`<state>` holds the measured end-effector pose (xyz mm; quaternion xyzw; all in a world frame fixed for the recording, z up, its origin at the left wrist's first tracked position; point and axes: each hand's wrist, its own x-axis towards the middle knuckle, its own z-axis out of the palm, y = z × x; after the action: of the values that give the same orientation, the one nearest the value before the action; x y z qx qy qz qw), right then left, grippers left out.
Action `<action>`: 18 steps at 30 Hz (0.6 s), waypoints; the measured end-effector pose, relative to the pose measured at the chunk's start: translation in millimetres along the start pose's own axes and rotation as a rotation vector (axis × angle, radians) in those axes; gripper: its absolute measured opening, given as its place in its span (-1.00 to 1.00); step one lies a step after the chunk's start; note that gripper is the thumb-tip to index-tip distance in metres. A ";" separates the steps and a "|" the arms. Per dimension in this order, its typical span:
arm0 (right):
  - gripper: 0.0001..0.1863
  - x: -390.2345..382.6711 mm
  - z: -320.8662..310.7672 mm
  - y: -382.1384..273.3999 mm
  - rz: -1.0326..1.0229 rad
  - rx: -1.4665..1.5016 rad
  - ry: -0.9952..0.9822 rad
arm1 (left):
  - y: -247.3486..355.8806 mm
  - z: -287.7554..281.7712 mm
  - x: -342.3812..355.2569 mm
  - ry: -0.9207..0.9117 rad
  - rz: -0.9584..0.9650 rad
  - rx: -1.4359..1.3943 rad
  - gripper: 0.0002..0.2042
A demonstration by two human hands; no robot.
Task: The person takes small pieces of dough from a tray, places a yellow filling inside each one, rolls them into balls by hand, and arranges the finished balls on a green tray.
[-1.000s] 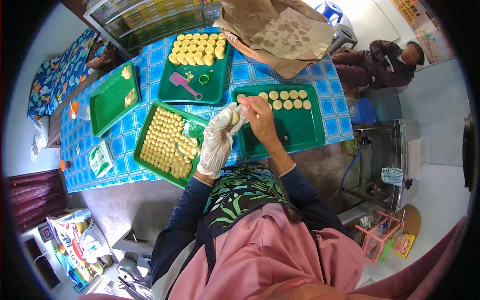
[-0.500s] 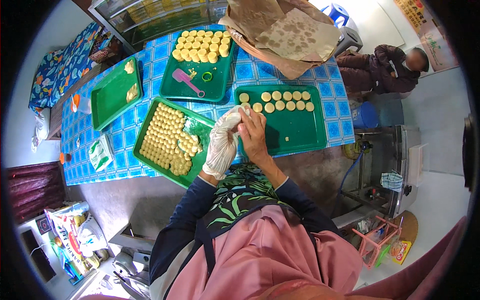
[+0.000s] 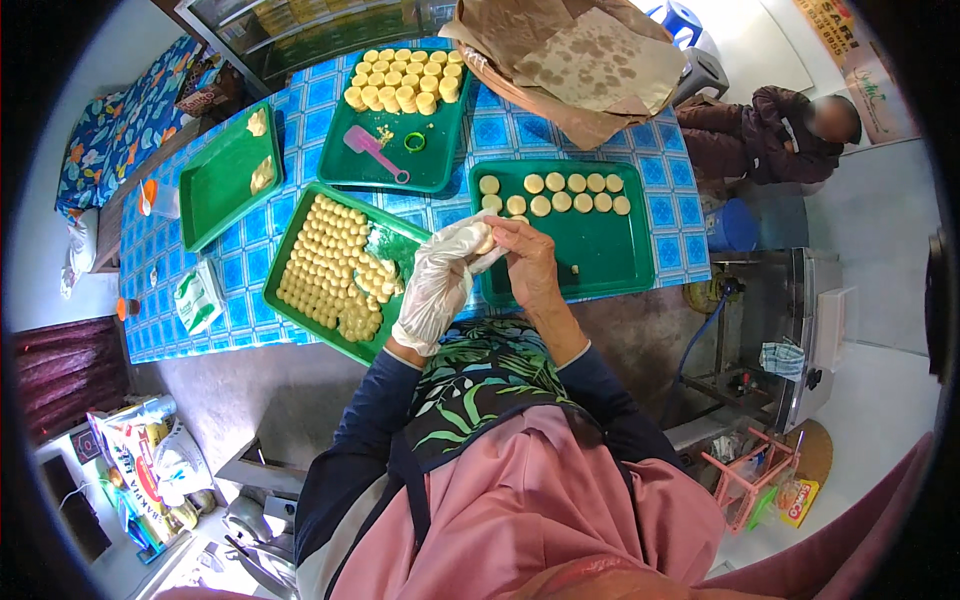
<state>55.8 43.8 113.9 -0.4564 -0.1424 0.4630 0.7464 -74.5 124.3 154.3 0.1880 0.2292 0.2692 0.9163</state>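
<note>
A: In the head view, where is the dough piece sitting?

B: The pale, rounded dough piece (image 3: 485, 238) is resting in the gloved left hand (image 3: 438, 285), whose fingers are curling around it. It is lying just left of the bare right hand's (image 3: 530, 262) fingertips; no long axis is showing.

A: Which hand is nearer?

B: The left, by holding it. The right fingers are bunching close together at its edge; whether they are pinching it, I cannot tell.

A: What is differing from half a second ago?

B: The dough is now showing; then, the right fingers were covering it.
</note>
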 end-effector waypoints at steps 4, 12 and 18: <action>-0.73 -1.8 2.4 0.0 0.030 0.074 -0.009 | -0.5 2.3 -2.9 -0.019 -0.013 0.069 -0.62; -0.62 -17.3 16.3 -6.0 -0.934 -1.274 0.072 | -5.2 -0.1 -2.1 0.002 0.029 -0.046 -0.64; -0.39 -22.2 15.5 5.4 -0.544 -0.810 0.037 | -5.7 1.8 2.9 -0.019 0.025 -0.092 -0.64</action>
<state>31.1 34.9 122.6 -0.6646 -0.4118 0.1502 0.6052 -69.1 121.1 152.2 0.1511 0.2053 0.2889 0.9228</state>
